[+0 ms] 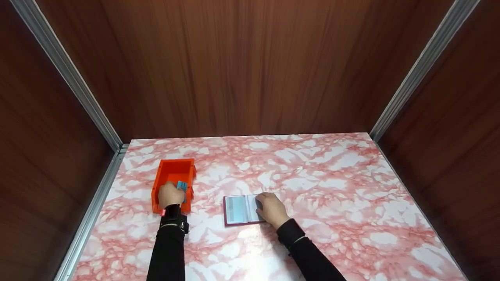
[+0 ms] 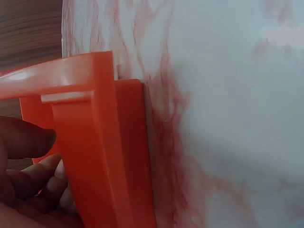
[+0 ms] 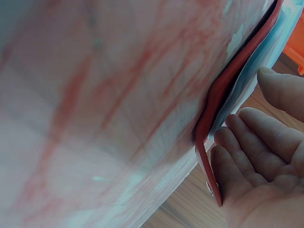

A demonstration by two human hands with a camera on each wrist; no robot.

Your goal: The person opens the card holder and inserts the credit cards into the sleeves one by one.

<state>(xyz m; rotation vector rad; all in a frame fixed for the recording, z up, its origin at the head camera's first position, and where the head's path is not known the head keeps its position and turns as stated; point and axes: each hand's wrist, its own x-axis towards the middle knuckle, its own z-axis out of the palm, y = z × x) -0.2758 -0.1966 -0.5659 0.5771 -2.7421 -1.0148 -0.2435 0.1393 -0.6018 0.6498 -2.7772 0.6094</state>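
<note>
My left hand [image 1: 170, 195] is inside an orange bin [image 1: 157, 179] at the left. A blue card-like piece [image 1: 182, 185] lies in the bin beside this hand. In the left wrist view the thumb [image 2: 28, 137] stands apart from the bent fingers [image 2: 28, 183], and nothing shows between them; the bin wall hides part of the hand. An opened card holder [image 1: 236, 208] with a dark red cover and clear sleeves lies on the table. My right hand [image 1: 272, 209] rests on its right side, fingers slightly bent against the sleeves, thumb [image 3: 282, 90] apart from them.
The table [image 1: 332, 183] has a red and white marbled top. Brown wood-grain panels [image 1: 234, 70] rise behind it and at both sides, with grey metal rails [image 1: 74, 74] at the corners. The bin stands to the left of the card holder.
</note>
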